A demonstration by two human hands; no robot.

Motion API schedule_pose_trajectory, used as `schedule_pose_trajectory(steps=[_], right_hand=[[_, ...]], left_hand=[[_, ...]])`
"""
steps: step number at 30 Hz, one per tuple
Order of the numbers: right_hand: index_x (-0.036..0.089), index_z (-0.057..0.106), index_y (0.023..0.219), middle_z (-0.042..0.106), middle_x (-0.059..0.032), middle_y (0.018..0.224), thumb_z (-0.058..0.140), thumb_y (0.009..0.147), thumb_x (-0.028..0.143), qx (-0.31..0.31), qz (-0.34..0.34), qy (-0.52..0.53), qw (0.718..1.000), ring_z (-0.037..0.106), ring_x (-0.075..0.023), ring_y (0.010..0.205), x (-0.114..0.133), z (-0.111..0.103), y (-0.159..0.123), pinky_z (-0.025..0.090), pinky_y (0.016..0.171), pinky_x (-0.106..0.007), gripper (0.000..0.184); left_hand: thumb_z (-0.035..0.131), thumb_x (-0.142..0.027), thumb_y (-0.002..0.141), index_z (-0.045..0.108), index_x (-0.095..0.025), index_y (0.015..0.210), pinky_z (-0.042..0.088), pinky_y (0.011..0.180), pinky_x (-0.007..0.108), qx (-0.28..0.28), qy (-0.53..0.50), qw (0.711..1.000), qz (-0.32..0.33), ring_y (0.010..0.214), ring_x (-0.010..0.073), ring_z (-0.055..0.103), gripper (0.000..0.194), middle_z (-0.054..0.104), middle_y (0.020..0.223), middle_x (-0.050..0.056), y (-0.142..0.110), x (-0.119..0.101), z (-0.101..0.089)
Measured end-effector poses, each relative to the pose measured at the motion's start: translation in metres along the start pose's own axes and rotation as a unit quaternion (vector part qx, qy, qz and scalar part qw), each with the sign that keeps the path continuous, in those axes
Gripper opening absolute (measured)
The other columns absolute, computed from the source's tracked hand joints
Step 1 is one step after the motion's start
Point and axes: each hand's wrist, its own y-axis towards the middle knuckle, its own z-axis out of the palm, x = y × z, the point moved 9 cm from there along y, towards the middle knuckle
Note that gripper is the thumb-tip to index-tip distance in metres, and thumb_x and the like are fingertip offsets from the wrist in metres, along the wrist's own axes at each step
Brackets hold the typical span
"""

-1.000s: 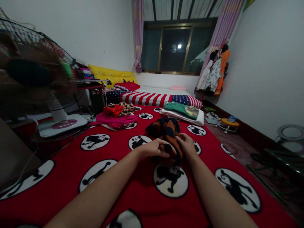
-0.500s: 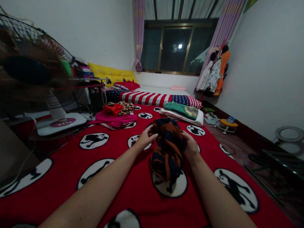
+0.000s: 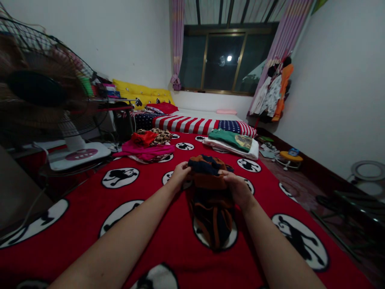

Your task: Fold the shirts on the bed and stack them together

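A brown and navy striped garment [image 3: 214, 192] hangs bunched between my hands, low over the red blanket [image 3: 168, 245] with its round white patches. My left hand [image 3: 180, 175] pinches the garment's upper left edge. On the other side, my right hand [image 3: 236, 185] grips the upper right edge between thumb and fingers. Its lower part droops toward me and covers some of a white patch. What kind of garment it is, I cannot make out.
A heap of pink, red and leopard-print clothes [image 3: 150, 147] lies ahead on the left. Folded green and white clothes [image 3: 231, 142] lie ahead on the right. A standing fan [image 3: 39, 88] is at the left, a small yellow stool [image 3: 290, 156] on the floor at right.
The garment has been pulled from a twisted bunch into a straighter, wider shape, its lower end now nearer me. My right hand has shifted slightly left, and both hands now pinch its upper edge.
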Motion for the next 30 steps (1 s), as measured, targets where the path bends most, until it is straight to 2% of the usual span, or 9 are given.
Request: schedule_pose_trajectory(steps=[3,5,8,13,16,20,23,26,30], right_hand=[[0.021,0.057,0.071,0.062,-0.0009,0.066,0.055,0.061,0.033,-0.114,-0.072,0.012,0.991,0.059,-0.0191,0.067,0.017,-0.027,0.001,0.047,0.067,-0.032,0.016],[0.022,0.059,0.075,0.065,-0.0019,0.073,0.057,0.061,0.034,-0.213,-0.145,0.048,0.965,0.062,-0.0209,0.075,0.030,-0.053,-0.001,0.049,0.072,-0.034,0.018],[0.021,0.059,0.079,0.067,-0.0038,0.080,0.059,0.062,0.035,-0.280,-0.183,0.078,0.939,0.063,-0.0214,0.078,0.030,-0.082,0.000,0.051,0.073,-0.035,0.022],[0.021,0.052,0.086,0.060,-0.0002,0.079,0.062,0.060,0.035,-0.465,-0.169,0.014,0.869,0.059,-0.0162,0.070,0.012,-0.132,-0.015,0.050,0.067,-0.032,0.031],[0.021,0.051,0.093,0.059,-0.0022,0.093,0.068,0.058,0.031,-0.503,-0.177,-0.044,0.845,0.058,-0.0179,0.082,0.011,-0.139,-0.023,0.048,0.076,-0.034,0.040],[0.019,0.056,0.101,0.056,-0.0113,0.112,0.064,0.068,0.033,-0.473,-0.205,-0.299,0.803,0.053,-0.0265,0.107,0.036,-0.100,-0.024,0.040,0.094,-0.044,0.037],[0.020,0.062,0.102,0.053,-0.0129,0.126,0.057,0.079,0.037,-0.405,-0.262,-0.448,0.753,0.044,-0.0290,0.122,0.053,-0.049,-0.024,0.032,0.104,-0.048,0.029],[0.024,0.067,0.102,0.055,-0.0099,0.128,0.058,0.082,0.044,-0.273,-0.295,-0.508,0.762,0.044,-0.0292,0.123,0.048,-0.004,-0.014,0.032,0.105,-0.048,0.029],[0.024,0.064,0.115,0.055,-0.0107,0.132,0.074,0.067,0.050,-0.093,-0.268,-0.572,0.769,0.038,-0.0336,0.130,0.015,0.030,0.005,0.032,0.106,-0.051,0.056]], left_hand=[[0.069,-0.031,0.064,0.056,-0.018,0.090,0.050,0.064,0.021,-0.072,-0.035,0.994,0.080,0.073,0.0122,0.062,0.031,0.065,0.084,0.000,0.006,-0.033,-0.021],[0.067,-0.030,0.067,0.055,-0.019,0.092,0.049,0.074,0.021,-0.116,-0.037,0.977,0.173,0.083,0.0125,0.062,0.030,0.065,0.090,0.000,0.003,-0.065,-0.035],[0.064,-0.031,0.074,0.055,-0.018,0.091,0.046,0.087,0.025,-0.122,0.034,0.951,0.283,0.098,0.0165,0.061,0.023,0.064,0.101,0.004,-0.005,-0.092,-0.038],[0.060,-0.020,0.076,0.054,-0.017,0.106,0.045,0.096,0.039,-0.119,0.299,0.918,0.231,0.111,0.0237,0.056,0.031,0.056,0.117,0.012,0.003,-0.058,-0.035],[0.064,-0.011,0.068,0.059,-0.017,0.104,0.038,0.105,0.044,-0.114,0.407,0.878,0.223,0.119,0.0285,0.050,0.037,0.055,0.118,0.014,0.004,-0.044,-0.033],[0.073,-0.020,0.062,0.058,-0.019,0.114,0.033,0.106,0.051,-0.149,0.482,0.841,0.198,0.129,0.0371,0.040,0.054,0.047,0.133,0.017,-0.002,-0.044,-0.037],[0.073,-0.026,0.063,0.062,-0.019,0.110,0.042,0.096,0.050,-0.131,0.513,0.834,0.155,0.113,0.0371,0.053,0.048,0.059,0.117,0.017,-0.002,-0.040,-0.037],[0.065,-0.019,0.068,0.068,-0.020,0.090,0.047,0.087,0.041,-0.085,0.499,0.846,0.165,0.093,0.0288,0.062,0.023,0.067,0.093,0.011,-0.004,-0.040,-0.027],[0.057,-0.013,0.072,0.068,-0.020,0.077,0.049,0.079,0.031,-0.024,0.465,0.862,0.201,0.081,0.0198,0.064,0.014,0.069,0.082,0.005,-0.009,-0.044,-0.001]])
